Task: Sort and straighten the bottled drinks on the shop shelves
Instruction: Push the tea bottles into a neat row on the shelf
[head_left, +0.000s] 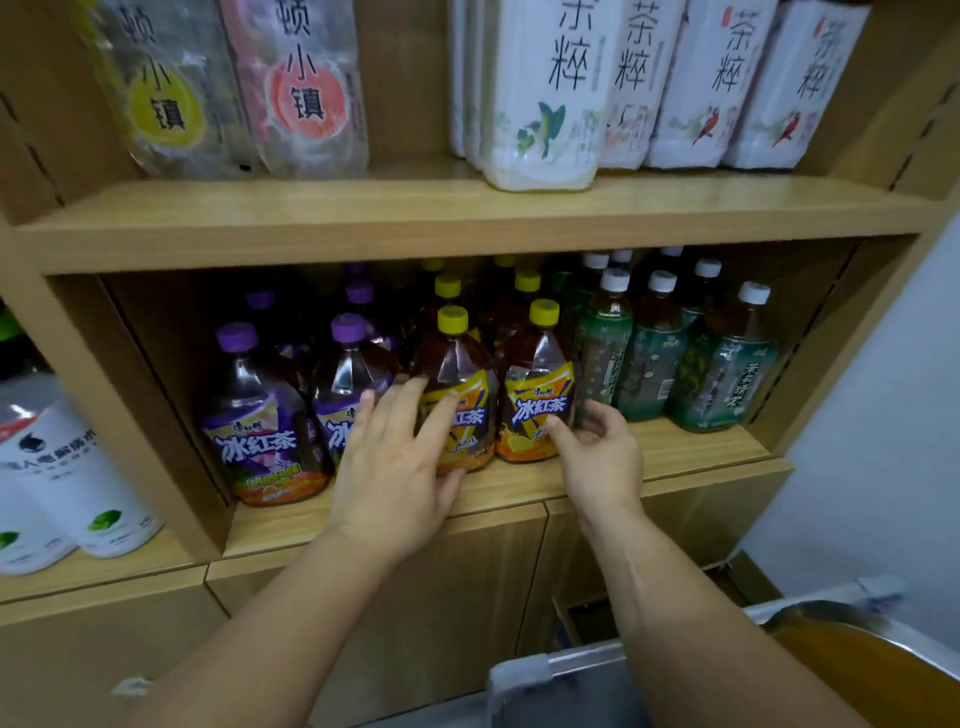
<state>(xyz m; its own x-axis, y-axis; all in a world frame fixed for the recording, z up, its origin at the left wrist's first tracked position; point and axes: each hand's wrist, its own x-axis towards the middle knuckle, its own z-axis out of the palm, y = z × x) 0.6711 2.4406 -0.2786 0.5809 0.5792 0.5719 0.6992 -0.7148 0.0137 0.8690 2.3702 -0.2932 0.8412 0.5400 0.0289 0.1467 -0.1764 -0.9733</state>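
Yellow-capped bottles (498, 395) between both hands

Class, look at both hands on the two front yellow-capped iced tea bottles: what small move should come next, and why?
Probably turn the left yellow-capped bottle with the left hand until its label faces front. Its label looks angled and partly covered, while the right yellow-capped bottle, touched by the right hand, already shows its label squarely.

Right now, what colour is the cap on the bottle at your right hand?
Yellow, seen in the head view: the cap tops the bottle at the right hand.
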